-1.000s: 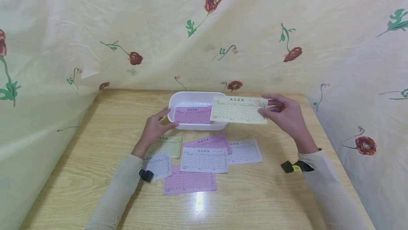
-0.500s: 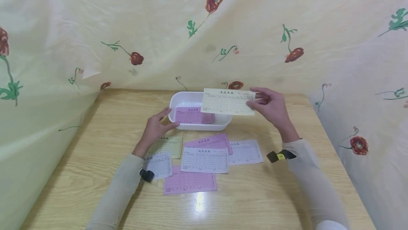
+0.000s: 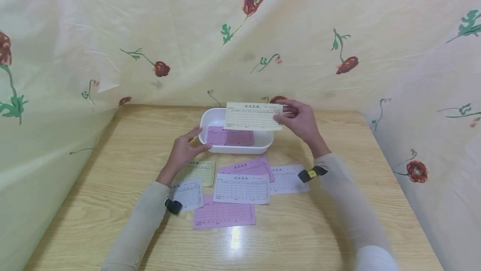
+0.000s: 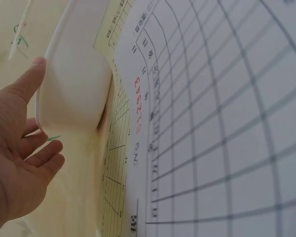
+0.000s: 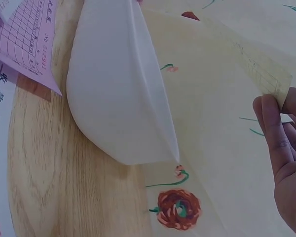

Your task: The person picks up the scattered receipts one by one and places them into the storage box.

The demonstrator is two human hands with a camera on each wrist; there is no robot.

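Pinched by its right end between thumb and fingers of the right hand, a cream form is held above the white tray, in which a pink form lies. The tray's left end is touched by the left hand, its fingers straight and slightly spread. More forms are scattered on the wooden table nearby.
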